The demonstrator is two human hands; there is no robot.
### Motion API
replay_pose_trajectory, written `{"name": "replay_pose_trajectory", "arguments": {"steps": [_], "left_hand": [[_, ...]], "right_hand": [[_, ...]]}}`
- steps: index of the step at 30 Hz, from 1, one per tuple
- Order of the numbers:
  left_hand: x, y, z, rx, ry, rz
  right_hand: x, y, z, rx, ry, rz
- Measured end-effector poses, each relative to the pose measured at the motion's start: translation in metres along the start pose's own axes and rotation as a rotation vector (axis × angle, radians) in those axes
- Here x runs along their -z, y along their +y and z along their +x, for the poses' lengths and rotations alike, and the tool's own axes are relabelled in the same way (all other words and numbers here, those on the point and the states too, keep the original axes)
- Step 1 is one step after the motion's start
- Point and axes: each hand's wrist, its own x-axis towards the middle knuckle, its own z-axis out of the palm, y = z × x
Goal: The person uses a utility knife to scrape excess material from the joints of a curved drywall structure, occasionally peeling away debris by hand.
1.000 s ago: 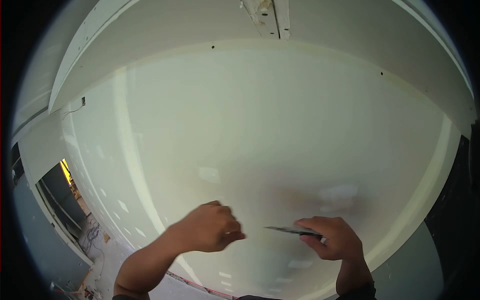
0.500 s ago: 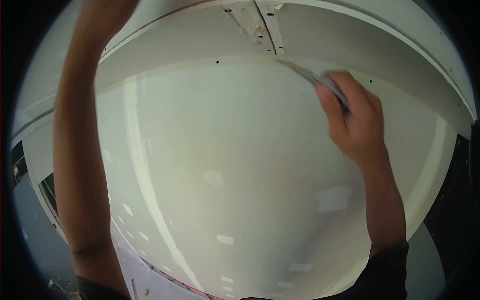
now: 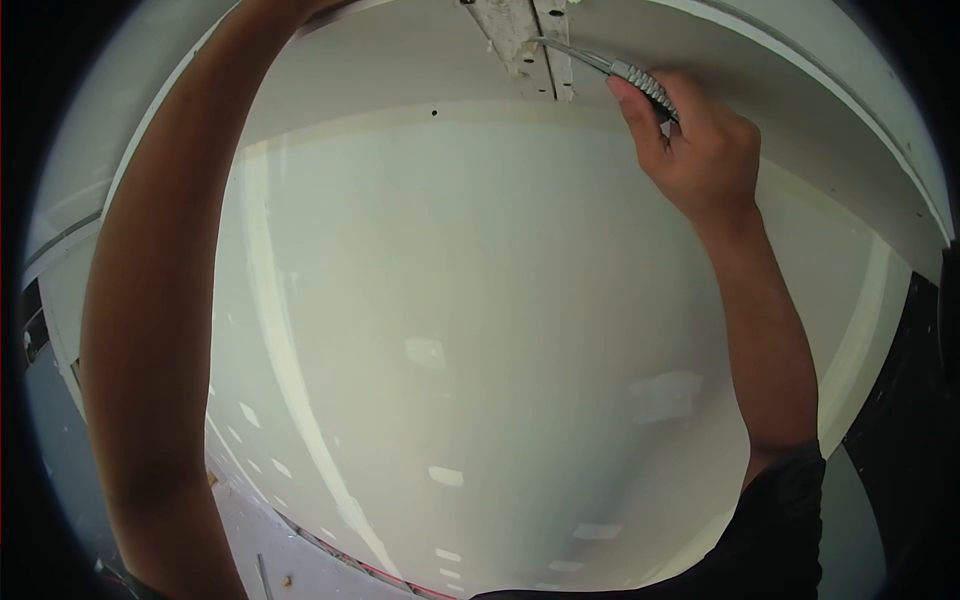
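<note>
My right hand (image 3: 705, 140) is closed around the ribbed silver handle of what looks like a utility knife (image 3: 640, 85). Its long thin blade points up and to the left. The tip is at the rough, whitish jointed strip (image 3: 515, 45) at the top, by the dark gap running along it; whether it touches cannot be made out. My left arm reaches up along the left side, and only the base of my left hand (image 3: 290, 8) shows at the upper edge. Its fingers are cut off by the frame.
A large smooth pale panel (image 3: 470, 290) fills the middle, with light reflections on it. A dark hole (image 3: 434, 113) sits near its upper border. A raised curved rim (image 3: 800, 60) runs across the upper right. Small bits lie on the pale floor (image 3: 290, 560) at lower left.
My right hand has moved up, bringing the knife tip from below the strip's lower end onto the strip area. My left arm has shifted, its wrist further right at the top.
</note>
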Motion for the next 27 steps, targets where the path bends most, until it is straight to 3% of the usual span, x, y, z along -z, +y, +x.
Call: {"name": "replay_pose_trajectory", "arguments": {"steps": [2,5,9,11,14,17,19,27], "left_hand": [[-0.005,-0.004,-0.007,-0.145,0.037,-0.199],[-0.012,-0.004,-0.003,-0.078,0.103,-0.177],[-0.004,0.005,-0.017,-0.145,0.044,-0.176],[-0.007,0.018,-0.025,-0.131,0.120,-0.031],[-0.007,-0.001,-0.013,-0.141,0.069,-0.192],[-0.015,-0.006,-0.012,-0.137,0.177,-0.157],[-0.012,-0.008,-0.011,-0.159,0.153,-0.163],[-0.007,-0.001,-0.016,-0.150,0.123,-0.188]], "right_hand": [[0.001,0.003,-0.001,0.004,0.013,-0.009],[0.001,0.005,0.002,0.053,0.027,-0.019],[0.000,0.002,0.004,0.070,0.060,-0.019],[0.002,0.001,0.005,0.053,0.060,-0.042],[0.003,0.000,0.005,0.081,0.052,-0.098],[0.000,-0.001,0.004,0.084,0.049,-0.136],[-0.008,0.002,0.004,0.110,0.158,-0.125],[-0.030,-0.001,-0.010,0.026,0.170,-0.051]]}}
